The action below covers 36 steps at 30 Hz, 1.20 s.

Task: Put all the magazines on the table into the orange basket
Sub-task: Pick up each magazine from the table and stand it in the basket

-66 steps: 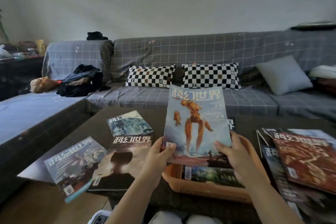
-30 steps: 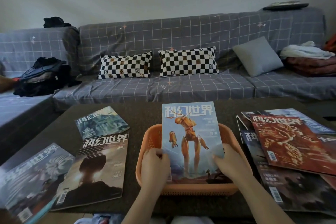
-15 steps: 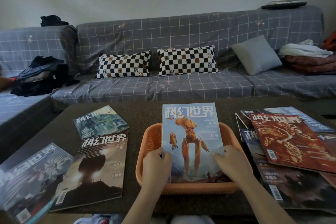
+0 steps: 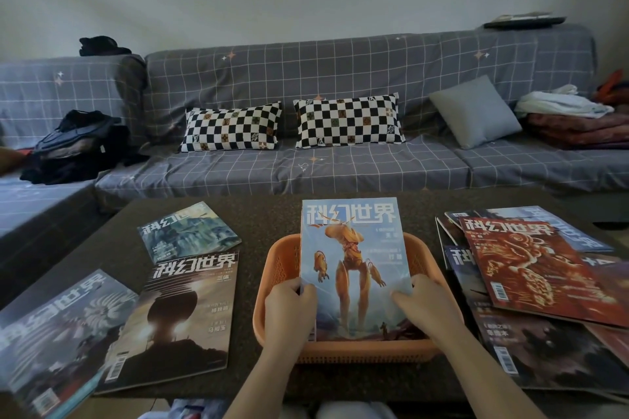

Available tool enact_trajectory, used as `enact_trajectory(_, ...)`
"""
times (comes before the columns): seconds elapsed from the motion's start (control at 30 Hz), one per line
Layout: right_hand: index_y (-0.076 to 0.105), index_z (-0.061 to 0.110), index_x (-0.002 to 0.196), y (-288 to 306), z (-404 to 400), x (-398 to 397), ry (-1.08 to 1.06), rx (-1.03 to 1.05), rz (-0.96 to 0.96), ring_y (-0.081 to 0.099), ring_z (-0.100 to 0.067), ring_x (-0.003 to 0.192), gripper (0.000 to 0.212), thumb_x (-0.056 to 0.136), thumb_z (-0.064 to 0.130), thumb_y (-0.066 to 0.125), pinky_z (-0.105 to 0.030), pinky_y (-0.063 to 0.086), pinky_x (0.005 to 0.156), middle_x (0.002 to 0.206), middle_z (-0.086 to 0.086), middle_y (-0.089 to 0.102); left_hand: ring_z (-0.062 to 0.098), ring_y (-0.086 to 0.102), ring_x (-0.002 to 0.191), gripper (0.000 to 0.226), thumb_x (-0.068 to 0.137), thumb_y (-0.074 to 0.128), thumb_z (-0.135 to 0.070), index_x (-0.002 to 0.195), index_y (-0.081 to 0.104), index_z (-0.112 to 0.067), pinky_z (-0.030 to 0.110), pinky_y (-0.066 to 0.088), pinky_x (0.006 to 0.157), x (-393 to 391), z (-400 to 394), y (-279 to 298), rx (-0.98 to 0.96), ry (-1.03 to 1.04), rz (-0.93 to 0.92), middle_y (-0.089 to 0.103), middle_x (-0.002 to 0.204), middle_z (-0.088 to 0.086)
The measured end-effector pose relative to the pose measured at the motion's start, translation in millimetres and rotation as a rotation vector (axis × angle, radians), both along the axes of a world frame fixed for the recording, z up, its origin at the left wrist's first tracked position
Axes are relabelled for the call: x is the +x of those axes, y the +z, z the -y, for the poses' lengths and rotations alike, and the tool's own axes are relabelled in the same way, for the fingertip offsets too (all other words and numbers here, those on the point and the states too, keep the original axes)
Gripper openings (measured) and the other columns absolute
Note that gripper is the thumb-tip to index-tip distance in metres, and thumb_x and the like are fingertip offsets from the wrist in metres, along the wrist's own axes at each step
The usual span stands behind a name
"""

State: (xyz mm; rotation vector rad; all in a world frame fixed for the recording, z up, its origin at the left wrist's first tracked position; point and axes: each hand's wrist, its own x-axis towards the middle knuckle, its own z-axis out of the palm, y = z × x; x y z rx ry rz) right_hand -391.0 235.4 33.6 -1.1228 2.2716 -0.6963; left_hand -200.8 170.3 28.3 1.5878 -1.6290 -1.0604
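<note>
Both hands, left hand [image 4: 289,303] and right hand [image 4: 425,303], are gripping the robot-cover magazine [image 4: 354,265] by its lower edges, lowering it into the orange basket [image 4: 272,269], while at least 6 magazines are lying on the table [image 4: 258,224].

The dark speckled stone surface [image 4: 272,214] carries an orange perforated plastic basket [image 4: 272,269] near its front edge. Left of it lie three glossy paper magazines: a teal-covered one [image 4: 187,231], a dark silhouette-covered one [image 4: 183,316] and a grey-blue one [image 4: 54,337] overhanging the edge. To the right lies an overlapping pile topped by a red-covered magazine [image 4: 531,269].
</note>
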Motion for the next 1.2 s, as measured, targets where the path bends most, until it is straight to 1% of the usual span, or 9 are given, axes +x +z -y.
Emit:
enact_trajectory(0.2, 0.049, 0.018, 0.129, 8, -3, 8, -0.061, -0.182, 0.108, 0.057, -0.018, 0.107, 0.043, 0.089, 0.035, 0.056, -0.036, 0.049, 0.089, 0.122, -0.002, 0.06, -0.009, 0.057, 0.045, 0.023, 0.094, 0.053, -0.014, 0.083, 0.056, -0.034, 0.006, 0.04, 0.039, -2, -11, 7, -0.093, -0.019, -0.108, 0.065, 0.062, -0.012)
enact_trajectory(0.27, 0.046, 0.021, 0.134, 10, -8, 11, -0.059, -0.288, 0.074, 0.056, -0.018, 0.113, 0.05, 0.088, 0.036, 0.06, -0.039, 0.05, 0.091, 0.128, 0.0, 0.057, -0.02, 0.055, 0.054, 0.026, 0.094, 0.053, -0.014, 0.111, 0.06, -0.031, 0.003, 0.042, 0.044, 3, -15, 8, -0.119, -0.022, -0.15, 0.064, 0.064, -0.021)
enact_trajectory(0.33, 0.044, 0.024, 0.136, 10, -12, 16, -0.061, -0.358, 0.04, 0.056, -0.015, 0.11, 0.054, 0.087, 0.039, 0.06, -0.03, 0.05, 0.085, 0.132, 0.0, 0.056, -0.021, 0.057, 0.074, 0.043, 0.094, 0.053, -0.015, 0.137, 0.049, -0.021, 0.001, 0.042, 0.054, 9, -16, 10, -0.132, -0.014, -0.184, 0.066, 0.093, -0.021)
enact_trajectory(0.43, 0.043, 0.026, 0.137, 12, -9, 35, -0.028, -0.438, 0.088, 0.052, -0.004, 0.096, 0.053, 0.087, 0.038, 0.06, -0.014, 0.041, 0.069, 0.132, 0.001, 0.056, 0.007, 0.055, 0.116, 0.048, 0.096, 0.05, -0.018, 0.143, 0.042, -0.021, 0.011, 0.04, 0.074, 23, -14, 15, -0.127, -0.009, -0.208, 0.056, 0.135, -0.003)
enact_trajectory(0.63, 0.057, 0.021, 0.121, 22, 10, 104, 0.163, -0.572, 0.246, 0.057, -0.005, 0.104, 0.036, 0.086, 0.024, 0.065, -0.02, 0.046, 0.089, 0.118, 0.006, 0.062, 0.007, 0.06, 0.102, 0.035, 0.096, 0.05, -0.016, 0.131, 0.051, -0.022, 0.014, 0.049, 0.068, 73, -4, 15, -0.176, 0.063, -0.334, 0.061, 0.119, -0.004)
enact_trajectory(0.77, 0.055, 0.03, 0.119, 18, 27, 156, 0.281, -0.555, 0.241, 0.058, 0.006, 0.093, 0.032, 0.087, 0.03, 0.062, -0.004, 0.042, 0.074, 0.103, 0.021, 0.061, 0.01, 0.063, 0.102, 0.025, 0.096, 0.05, -0.015, 0.113, 0.058, -0.032, 0.035, 0.052, 0.091, 116, 5, 9, -0.19, 0.142, -0.348, 0.064, 0.108, -0.009)
enact_trajectory(1.03, 0.057, 0.036, 0.11, -10, 63, 238, 0.44, -0.449, 0.351, 0.058, 0.014, 0.089, 0.025, 0.086, 0.03, 0.063, -0.005, 0.047, 0.073, 0.095, 0.022, 0.062, -0.001, 0.06, 0.085, 0.02, 0.095, 0.051, -0.011, 0.103, 0.062, -0.026, 0.017, 0.043, 0.065, 190, 21, -16, -0.237, 0.348, -0.247, 0.065, 0.097, -0.009)
enact_trajectory(1.13, 0.055, 0.032, 0.118, -25, 74, 256, 0.444, -0.363, 0.313, 0.055, 0.014, 0.085, 0.032, 0.087, 0.03, 0.062, 0.0, 0.042, 0.063, 0.102, 0.022, 0.059, -0.002, 0.057, 0.083, 0.022, 0.095, 0.051, -0.011, 0.106, 0.064, -0.023, 0.017, 0.042, 0.07, 212, 27, -30, -0.201, 0.409, -0.182, 0.065, 0.098, -0.009)
enact_trajectory(1.2, 0.052, 0.026, 0.127, -36, 81, 262, 0.428, -0.314, 0.252, 0.054, 0.005, 0.099, 0.041, 0.087, 0.029, 0.062, -0.003, 0.04, 0.075, 0.118, 0.013, 0.059, 0.008, 0.055, 0.096, 0.027, 0.096, 0.049, -0.015, 0.12, 0.062, -0.015, 0.024, 0.041, 0.08, 223, 32, -40, -0.136, 0.434, -0.1, 0.063, 0.111, -0.002)
